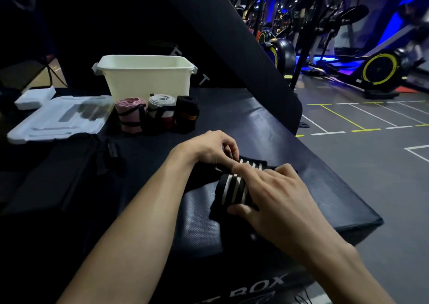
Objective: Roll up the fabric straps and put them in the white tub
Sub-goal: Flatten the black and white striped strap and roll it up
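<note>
A black fabric strap with white stripes [232, 191] lies partly rolled on the black padded box [290, 141]. My right hand [271, 192] grips the rolled end, thumb under it and fingers over the top. My left hand [214, 148] pinches the flat part of the strap just beyond the roll. The white tub [146, 76] stands at the back of the box. Three rolled straps stand in front of the tub: a pink one [130, 115], a white and red one [161, 112] and a black one [186, 113].
The tub's clear lid [60, 118] and a white foam block [34, 97] lie at the left. A dark strap [111, 155] lies loose on the left part of the box. The box's right edge drops to the gym floor, with exercise bikes [380, 67] beyond.
</note>
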The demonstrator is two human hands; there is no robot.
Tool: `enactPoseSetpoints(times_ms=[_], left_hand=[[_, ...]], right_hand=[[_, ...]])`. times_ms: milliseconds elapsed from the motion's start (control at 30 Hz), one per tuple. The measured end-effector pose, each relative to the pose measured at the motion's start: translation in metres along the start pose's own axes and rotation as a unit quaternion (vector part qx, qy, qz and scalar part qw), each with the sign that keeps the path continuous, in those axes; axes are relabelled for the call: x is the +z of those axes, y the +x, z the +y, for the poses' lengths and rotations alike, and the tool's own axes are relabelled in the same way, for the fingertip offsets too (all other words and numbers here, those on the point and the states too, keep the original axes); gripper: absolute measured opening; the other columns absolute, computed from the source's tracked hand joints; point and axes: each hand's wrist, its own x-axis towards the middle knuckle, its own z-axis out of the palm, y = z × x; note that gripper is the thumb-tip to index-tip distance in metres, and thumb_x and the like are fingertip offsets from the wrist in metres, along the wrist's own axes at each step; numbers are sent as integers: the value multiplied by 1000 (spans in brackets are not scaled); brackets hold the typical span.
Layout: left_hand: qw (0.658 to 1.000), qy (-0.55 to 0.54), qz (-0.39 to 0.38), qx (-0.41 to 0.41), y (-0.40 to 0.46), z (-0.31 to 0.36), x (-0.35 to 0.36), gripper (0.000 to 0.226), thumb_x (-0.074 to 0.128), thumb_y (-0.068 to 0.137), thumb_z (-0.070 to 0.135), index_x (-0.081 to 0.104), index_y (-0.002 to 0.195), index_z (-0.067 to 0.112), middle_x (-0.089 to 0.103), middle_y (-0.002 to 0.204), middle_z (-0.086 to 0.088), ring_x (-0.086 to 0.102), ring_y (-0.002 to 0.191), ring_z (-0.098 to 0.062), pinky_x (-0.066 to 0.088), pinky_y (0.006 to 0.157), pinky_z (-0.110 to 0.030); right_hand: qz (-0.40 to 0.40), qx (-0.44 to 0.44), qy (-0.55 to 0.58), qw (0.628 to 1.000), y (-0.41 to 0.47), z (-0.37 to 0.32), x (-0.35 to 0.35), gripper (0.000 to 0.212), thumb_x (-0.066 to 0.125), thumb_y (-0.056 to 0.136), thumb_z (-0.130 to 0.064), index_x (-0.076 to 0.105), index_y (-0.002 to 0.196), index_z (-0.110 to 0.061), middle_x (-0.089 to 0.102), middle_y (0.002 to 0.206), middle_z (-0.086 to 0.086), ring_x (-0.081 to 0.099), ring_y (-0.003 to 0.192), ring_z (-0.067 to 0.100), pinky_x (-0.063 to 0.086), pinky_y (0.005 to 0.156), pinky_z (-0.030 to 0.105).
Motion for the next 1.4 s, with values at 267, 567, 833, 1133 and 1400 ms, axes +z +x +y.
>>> enactPoseSetpoints(times_ms=[267, 567, 833, 1133, 1400], left_hand=[[1000, -2, -10, 0, 0, 0, 1, 49, 77, 48, 67, 76, 84, 34, 70, 96, 4, 57, 65, 11, 42, 59, -5], [1000, -18, -4, -9, 1, -4, 1, 10, 84, 79, 31, 76, 82, 28, 71, 83, 6, 60, 64, 2, 42, 57, -5], [1000, -18, -8, -6, 0, -3, 0, 6, 81, 75, 41, 76, 76, 38, 73, 81, 7, 63, 68, 2, 42, 62, -8], [1000, 3, 9, -10, 3, -6, 2, 12, 78, 69, 39, 74, 79, 36, 71, 90, 4, 62, 72, 1, 42, 63, -5], [998, -51, 24, -4, 2, -2, 1, 19, 70, 96, 26, 75, 78, 23, 65, 65, 11, 55, 56, 1, 45, 58, -16]], right_hand=[[-75, 68, 68, 993, 9, -3, -17, 43, 46, 99, -55, 40, 132, -26, 68, 107, -4, 62, 101, 24, 36, 85, 39], [-93, 143, 43, 984, 25, 12, 10, 47, 23, 102, -53, 60, 123, -31, 47, 119, -5, 40, 112, 21, 32, 85, 39], [40, 178, 116, 976, 28, 14, 20, 25, 49, 99, -48, 50, 120, -35, 59, 113, -10, 52, 105, 21, 36, 80, 40], [105, 141, 23, 984, 20, 8, 27, 24, 62, 89, -51, 62, 101, -30, 60, 92, -7, 61, 87, 22, 41, 78, 40], [-45, 167, 55, 983, 24, 33, 30, 79, 72, 72, -67, 46, 140, -36, 47, 137, -5, 44, 127, 23, 36, 109, 41]])
